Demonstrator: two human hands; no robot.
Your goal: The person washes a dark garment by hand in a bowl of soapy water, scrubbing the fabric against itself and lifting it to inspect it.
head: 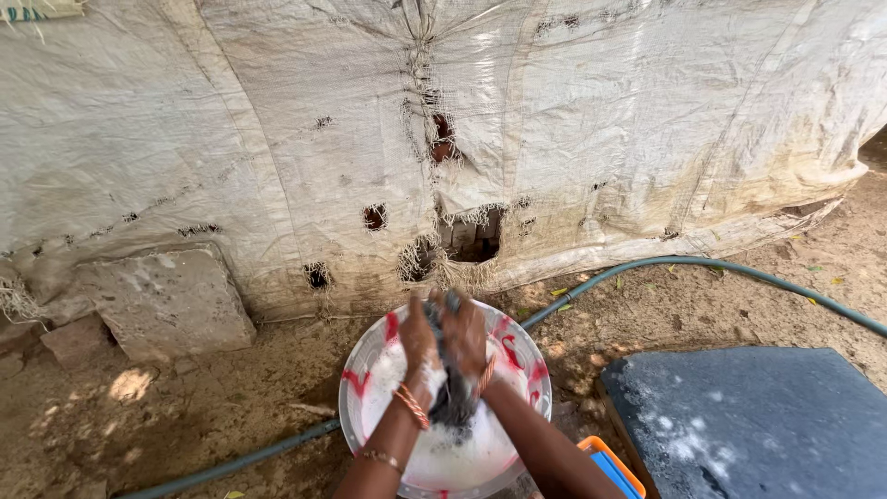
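The fingers (418, 319) of the left hand (420, 346) are curled together round a dark wet cloth (451, 393), and those of the right hand (465, 337) are closed on the same cloth from the other side, so the two hands press against each other with the cloth bunched between them. The cloth hangs from the grip down into the suds. Both hands are raised a little above the foamy water, knuckles pointing away from the person, with soap foam clinging to the left wrist. Copper-coloured bangles (412, 405) sit on both wrists, and the forearms run up from the bottom edge, meeting over a round metal basin (370, 365) with red markings on its inner wall. The basin rests on bare earth; a green hose (702, 268) curves behind it. Right of the basin lies a dark flat stone slab (767, 416) flecked with foam, with an orange and blue object (612, 464) beside it. A torn whitish woven tarpaulin (277, 120) hangs behind, and a grey stone block (166, 300) sits at left.
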